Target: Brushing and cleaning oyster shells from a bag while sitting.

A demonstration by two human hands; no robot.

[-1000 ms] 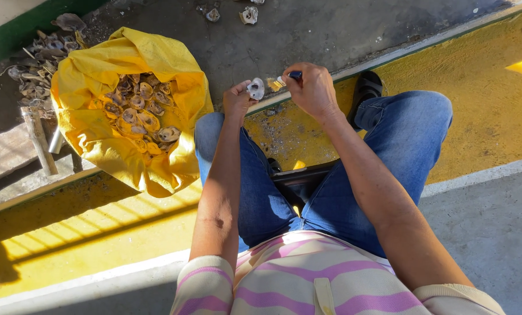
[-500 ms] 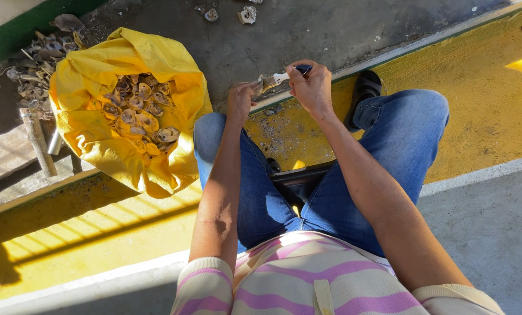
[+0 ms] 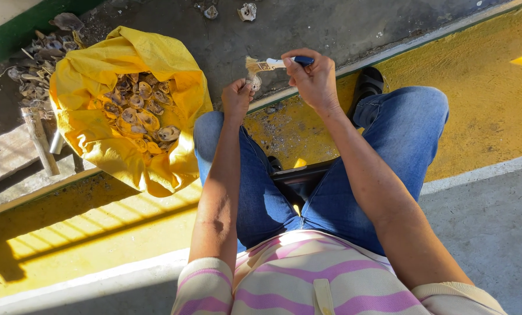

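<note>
My left hand [image 3: 237, 98] is closed into a fist around one small oyster shell [image 3: 254, 83], which shows at the thumb side and is otherwise hidden by the fingers. My right hand [image 3: 313, 79] is closed in a pinch grip on the blue handle of a small paintbrush [image 3: 272, 64]. Its pale bristles point left and sit just above the shell; I cannot tell whether they touch it.

Position reference: the yellow sack [image 3: 126, 105].
- The shell and brush are held in the air to the right of the sack, above my left knee in blue jeans [image 3: 342, 186].
- The sack stands open on the concrete floor [image 3: 307, 26], with a heap of oyster shells [image 3: 138, 114] inside it.
- A pile of darker shells [image 3: 42, 64] lies on the floor at the sack's left.
- A hammer [image 3: 39, 137] lies beside the sack's lower left edge.
- Two loose shells [image 3: 229, 10] lie on the floor beyond the sack, to its upper right.

Brushing step, recommended practice:
1. I keep the shell firm in the fist and expose only the face being worked.
2. I grip the brush close to the ferrule for control.
3. I use short strokes directed away from my body, so that grit falls to the floor and not on my lap.
4. I rotate the shell with the thumb, not by regripping.
</note>
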